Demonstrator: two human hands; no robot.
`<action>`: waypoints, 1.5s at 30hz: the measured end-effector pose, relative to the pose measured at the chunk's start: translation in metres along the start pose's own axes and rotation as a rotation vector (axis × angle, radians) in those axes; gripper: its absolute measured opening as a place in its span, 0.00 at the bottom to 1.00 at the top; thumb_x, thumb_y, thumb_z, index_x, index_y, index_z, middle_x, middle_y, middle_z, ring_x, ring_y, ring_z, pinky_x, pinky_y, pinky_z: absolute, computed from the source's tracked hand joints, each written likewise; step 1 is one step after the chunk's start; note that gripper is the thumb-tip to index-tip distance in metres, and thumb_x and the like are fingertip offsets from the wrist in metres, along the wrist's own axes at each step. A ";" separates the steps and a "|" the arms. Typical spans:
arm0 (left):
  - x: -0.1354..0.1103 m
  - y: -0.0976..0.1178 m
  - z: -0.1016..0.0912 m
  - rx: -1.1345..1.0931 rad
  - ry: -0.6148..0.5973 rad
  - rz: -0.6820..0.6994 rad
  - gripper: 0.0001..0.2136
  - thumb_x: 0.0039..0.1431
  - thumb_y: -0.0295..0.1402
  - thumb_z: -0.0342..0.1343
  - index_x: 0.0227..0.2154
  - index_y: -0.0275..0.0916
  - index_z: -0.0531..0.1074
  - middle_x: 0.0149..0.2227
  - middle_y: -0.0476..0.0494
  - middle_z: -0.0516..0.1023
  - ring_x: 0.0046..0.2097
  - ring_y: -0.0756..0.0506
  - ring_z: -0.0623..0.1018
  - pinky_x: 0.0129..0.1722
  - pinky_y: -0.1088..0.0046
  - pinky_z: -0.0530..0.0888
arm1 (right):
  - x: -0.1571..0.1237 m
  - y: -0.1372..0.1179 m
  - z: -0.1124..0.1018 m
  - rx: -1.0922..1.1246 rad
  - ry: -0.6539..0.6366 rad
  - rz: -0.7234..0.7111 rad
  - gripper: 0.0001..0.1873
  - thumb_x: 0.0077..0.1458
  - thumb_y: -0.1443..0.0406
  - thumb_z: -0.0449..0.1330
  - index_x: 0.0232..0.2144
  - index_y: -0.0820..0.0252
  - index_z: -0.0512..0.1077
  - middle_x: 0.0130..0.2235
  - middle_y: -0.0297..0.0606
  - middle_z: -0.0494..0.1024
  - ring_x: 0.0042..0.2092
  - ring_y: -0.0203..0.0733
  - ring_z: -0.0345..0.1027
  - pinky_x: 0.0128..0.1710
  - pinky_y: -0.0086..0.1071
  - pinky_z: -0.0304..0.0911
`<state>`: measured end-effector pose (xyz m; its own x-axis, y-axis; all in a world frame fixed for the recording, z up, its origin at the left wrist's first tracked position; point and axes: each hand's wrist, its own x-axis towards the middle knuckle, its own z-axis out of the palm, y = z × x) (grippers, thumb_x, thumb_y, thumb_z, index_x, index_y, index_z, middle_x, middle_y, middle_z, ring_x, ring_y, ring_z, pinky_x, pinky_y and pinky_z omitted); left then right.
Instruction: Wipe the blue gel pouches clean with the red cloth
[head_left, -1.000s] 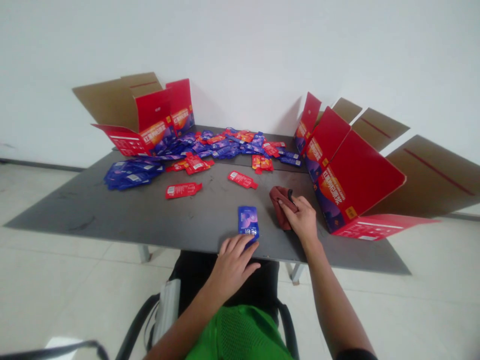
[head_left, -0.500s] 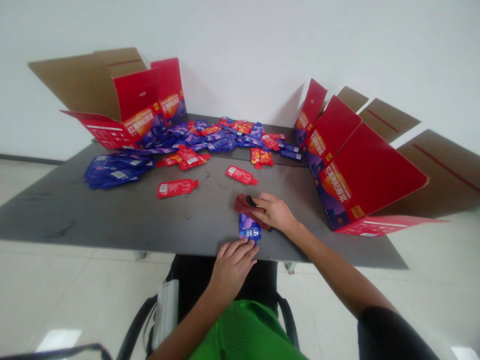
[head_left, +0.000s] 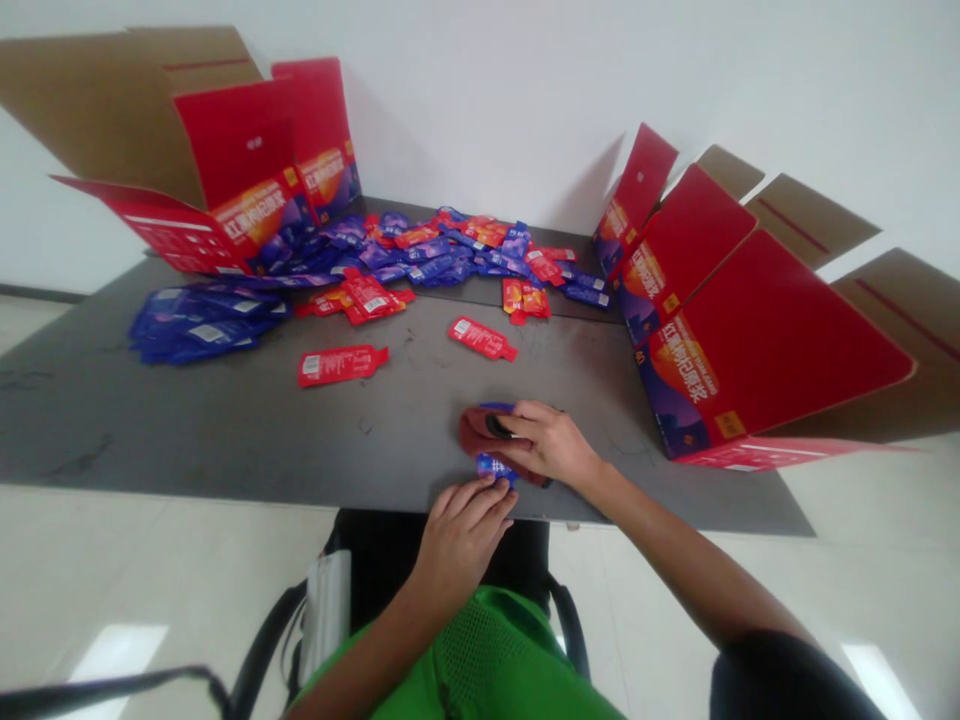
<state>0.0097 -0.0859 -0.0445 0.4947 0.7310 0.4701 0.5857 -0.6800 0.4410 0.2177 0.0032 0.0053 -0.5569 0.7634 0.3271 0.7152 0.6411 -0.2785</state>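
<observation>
A blue pouch (head_left: 492,466) lies flat near the front edge of the table, partly covered. My left hand (head_left: 459,535) rests on its near end with the fingers stretched out flat. Pressed onto the middle of the pouch is a folded brownish-red cloth (head_left: 474,433), and my right hand (head_left: 559,447) is closed on it. Something black shows in the cloth's fold by my fingertips; its kind cannot be made out. A sliver of the pouch's far end peeks out beyond the cloth. Two red pouches lie singly farther off, one in the middle (head_left: 482,338) and one to the left (head_left: 343,365).
A mixed heap of blue and red pouches (head_left: 442,262) runs along the wall. A stack of blue pouches (head_left: 202,325) sits at the left. Open red cartons stand at the left (head_left: 240,170) and right (head_left: 795,340) on the grey table (head_left: 225,430).
My right hand has drawn the cloth toward me along the blue pouch, covering more of its middle and baring its far end. My left hand stays on the near end. The view has shifted slightly.
</observation>
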 end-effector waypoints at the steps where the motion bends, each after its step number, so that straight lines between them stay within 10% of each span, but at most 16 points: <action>1: 0.000 0.000 0.000 -0.001 -0.002 0.000 0.13 0.72 0.35 0.52 0.54 0.41 0.76 0.55 0.46 0.80 0.57 0.42 0.75 0.55 0.62 0.68 | 0.007 0.010 0.001 -0.026 0.008 0.031 0.19 0.67 0.52 0.58 0.51 0.56 0.77 0.39 0.39 0.77 0.40 0.41 0.72 0.38 0.31 0.66; 6: 0.002 0.001 -0.001 -0.005 -0.002 -0.014 0.13 0.71 0.34 0.53 0.54 0.42 0.76 0.55 0.47 0.80 0.57 0.43 0.75 0.54 0.62 0.68 | 0.036 0.036 -0.011 -0.189 0.027 0.080 0.17 0.66 0.56 0.61 0.53 0.57 0.76 0.38 0.39 0.77 0.39 0.41 0.71 0.36 0.31 0.64; 16: 0.001 0.001 -0.001 -0.019 -0.009 -0.042 0.11 0.71 0.34 0.53 0.50 0.42 0.78 0.50 0.47 0.82 0.51 0.42 0.77 0.52 0.61 0.68 | -0.015 -0.028 -0.017 0.015 -0.050 -0.025 0.16 0.68 0.55 0.57 0.49 0.56 0.76 0.42 0.41 0.78 0.42 0.42 0.73 0.41 0.33 0.68; 27: 0.003 0.002 -0.004 -0.032 -0.063 -0.057 0.14 0.71 0.34 0.53 0.55 0.42 0.75 0.56 0.46 0.80 0.57 0.42 0.75 0.54 0.61 0.69 | 0.045 0.033 -0.009 -0.150 0.013 0.145 0.19 0.66 0.53 0.60 0.53 0.55 0.77 0.38 0.39 0.77 0.38 0.41 0.71 0.36 0.30 0.64; 37: 0.001 0.002 -0.001 -0.027 -0.075 -0.080 0.11 0.70 0.33 0.55 0.50 0.43 0.78 0.50 0.46 0.82 0.53 0.41 0.76 0.53 0.59 0.69 | -0.012 -0.032 -0.013 0.047 -0.046 0.024 0.17 0.67 0.55 0.58 0.52 0.55 0.76 0.44 0.40 0.78 0.44 0.42 0.73 0.42 0.33 0.68; 45: 0.007 0.006 -0.010 -0.063 -0.093 -0.083 0.14 0.69 0.37 0.58 0.55 0.43 0.75 0.55 0.45 0.79 0.57 0.41 0.74 0.55 0.58 0.68 | 0.034 0.039 -0.009 -0.152 0.090 0.202 0.18 0.66 0.54 0.60 0.50 0.55 0.78 0.37 0.39 0.75 0.37 0.40 0.70 0.33 0.29 0.62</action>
<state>0.0104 -0.0858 -0.0313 0.5055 0.7850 0.3582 0.5872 -0.6171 0.5237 0.2303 0.0529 0.0132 -0.3617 0.8602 0.3594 0.8671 0.4520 -0.2092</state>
